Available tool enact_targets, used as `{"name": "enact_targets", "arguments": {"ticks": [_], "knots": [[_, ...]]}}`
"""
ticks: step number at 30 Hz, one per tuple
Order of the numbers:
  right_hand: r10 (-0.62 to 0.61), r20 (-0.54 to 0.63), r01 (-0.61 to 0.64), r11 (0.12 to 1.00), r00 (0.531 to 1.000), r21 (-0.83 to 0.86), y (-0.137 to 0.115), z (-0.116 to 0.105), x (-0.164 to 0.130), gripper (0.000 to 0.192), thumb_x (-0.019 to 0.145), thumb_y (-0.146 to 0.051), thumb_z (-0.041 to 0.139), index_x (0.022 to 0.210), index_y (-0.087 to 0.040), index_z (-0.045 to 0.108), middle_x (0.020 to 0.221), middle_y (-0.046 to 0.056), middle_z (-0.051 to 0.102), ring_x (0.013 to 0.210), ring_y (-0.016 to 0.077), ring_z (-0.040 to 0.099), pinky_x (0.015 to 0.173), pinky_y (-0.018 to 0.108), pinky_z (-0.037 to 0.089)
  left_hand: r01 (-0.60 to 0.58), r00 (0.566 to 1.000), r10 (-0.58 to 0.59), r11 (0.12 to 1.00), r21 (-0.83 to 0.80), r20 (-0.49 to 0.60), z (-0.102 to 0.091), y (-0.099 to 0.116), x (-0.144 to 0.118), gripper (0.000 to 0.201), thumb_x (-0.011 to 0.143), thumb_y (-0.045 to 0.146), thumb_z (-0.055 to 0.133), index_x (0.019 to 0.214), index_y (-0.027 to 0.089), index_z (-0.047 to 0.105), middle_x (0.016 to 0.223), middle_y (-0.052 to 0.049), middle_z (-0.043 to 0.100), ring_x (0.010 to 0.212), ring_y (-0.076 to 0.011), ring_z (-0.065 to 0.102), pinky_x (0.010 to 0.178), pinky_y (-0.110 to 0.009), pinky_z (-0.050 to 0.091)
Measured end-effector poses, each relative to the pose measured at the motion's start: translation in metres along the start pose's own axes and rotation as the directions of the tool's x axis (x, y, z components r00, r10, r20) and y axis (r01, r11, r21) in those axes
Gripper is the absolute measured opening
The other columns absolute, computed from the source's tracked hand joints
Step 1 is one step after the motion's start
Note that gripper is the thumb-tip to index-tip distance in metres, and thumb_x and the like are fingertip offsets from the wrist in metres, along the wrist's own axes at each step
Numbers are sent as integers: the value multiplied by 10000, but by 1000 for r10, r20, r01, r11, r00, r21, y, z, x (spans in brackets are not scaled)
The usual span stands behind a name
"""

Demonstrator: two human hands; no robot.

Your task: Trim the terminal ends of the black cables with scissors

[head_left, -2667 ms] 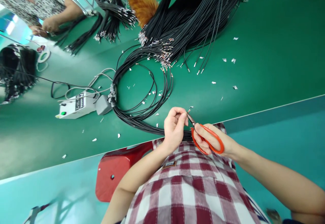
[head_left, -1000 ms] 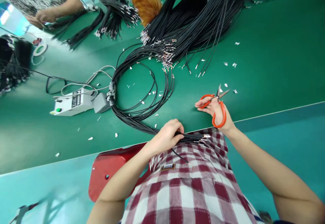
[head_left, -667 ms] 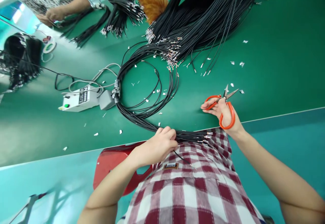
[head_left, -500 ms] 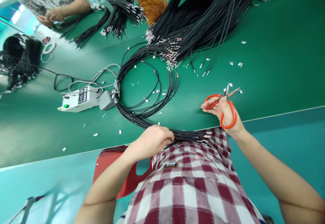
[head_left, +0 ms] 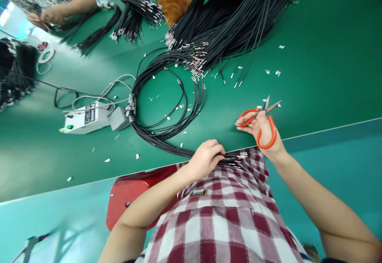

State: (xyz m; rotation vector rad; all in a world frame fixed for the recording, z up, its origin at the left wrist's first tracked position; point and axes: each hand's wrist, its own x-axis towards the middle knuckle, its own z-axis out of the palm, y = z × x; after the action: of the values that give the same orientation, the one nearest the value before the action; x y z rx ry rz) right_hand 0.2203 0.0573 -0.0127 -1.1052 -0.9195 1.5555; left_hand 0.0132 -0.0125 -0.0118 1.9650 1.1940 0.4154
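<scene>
My left hand (head_left: 207,157) is closed around a bundle of thin black cables (head_left: 167,145) at the table's front edge. The cables' bare, light-coloured ends (head_left: 242,155) stick out to the right of my fingers, over the checked apron. From my hand the bundle curves left and back across the table to grey-white connectors (head_left: 130,108). In my right hand (head_left: 265,129) are scissors (head_left: 271,131) with orange-red handles, their blades spread and pointing away from me. The scissors are to the right of the cable ends, apart from them.
A white box with a green button (head_left: 86,117) and a grey plug stand at left. Large black cable piles (head_left: 238,28) and a brown feathery duster (head_left: 171,0) lie at the back. White scraps (head_left: 278,73) dot the green table (head_left: 328,68). Another person's hands (head_left: 52,16) work at upper left.
My left hand has slid right along the cable bundle, nearer its ends. My right hand keeps the scissors spread in nearly the same place. The view has shifted slightly.
</scene>
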Motion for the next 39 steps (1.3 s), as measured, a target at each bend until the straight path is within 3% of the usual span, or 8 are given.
{"name": "enact_targets", "arguments": {"ticks": [4,7,12,17,20,26,30,39], "knots": [[14,56,-12,1000,998,-20,-1,-1,1,485,873,-686,565,867,-217,686,903,52,712,895,202,689,831,355,568,25,984,-92,915,-403,-149,-13,-6,3,52,845,218,720,856,178,751,904,-71,707,870,-188,661,843,-323,515],[12,163,1,996,987,-84,-4,-3,-1,335,830,-538,718,831,-206,674,865,36,701,805,171,661,782,317,537,54,945,-201,875,-482,-258,-19,-2,2,75,814,239,742,838,167,742,903,-71,708,875,-189,657,844,-320,510],[-24,311,20,1000,950,14,-3,3,-12,257,777,-362,804,775,-207,599,838,1,675,640,115,567,674,287,475,139,925,-298,844,-518,-236,-21,16,1,107,860,259,654,834,156,666,774,-27,678,721,-140,615,686,-248,495],[-23,274,10,999,961,49,-7,15,-19,257,766,-284,814,785,-223,565,756,-26,633,707,134,588,721,289,477,47,938,-201,881,-471,-283,-21,33,7,128,877,252,640,969,162,644,882,-39,685,734,-125,604,648,-223,480],[-8,268,-11,998,963,68,-10,20,-19,297,732,-320,837,764,-221,559,744,-21,626,677,132,571,684,285,475,-8,928,-167,884,-467,-332,-20,38,12,99,887,269,650,902,172,645,849,-36,683,741,-132,613,686,-241,495],[50,156,-83,974,987,209,4,35,-28,412,667,-440,866,745,-231,519,674,-37,544,630,136,545,624,283,483,22,887,-318,753,-658,-334,-15,41,14,228,911,381,640,843,164,627,643,16,597,486,-76,508,479,-203,405],[0,99,-22,975,995,220,19,45,-38,377,726,-448,830,748,-229,523,736,-22,565,705,142,569,700,288,500,16,864,-371,696,-718,-339,-13,41,12,252,905,405,650,850,160,623,627,21,595,460,-65,492,447,-189,383],[-124,68,121,992,990,42,21,38,-32,330,800,-444,767,813,-245,505,807,-11,622,767,164,606,780,326,503,34,889,-316,768,-640,-332,-18,40,8,268,954,416,572,887,168,650,626,23,568,477,-65,417,467,-208,338]]}}
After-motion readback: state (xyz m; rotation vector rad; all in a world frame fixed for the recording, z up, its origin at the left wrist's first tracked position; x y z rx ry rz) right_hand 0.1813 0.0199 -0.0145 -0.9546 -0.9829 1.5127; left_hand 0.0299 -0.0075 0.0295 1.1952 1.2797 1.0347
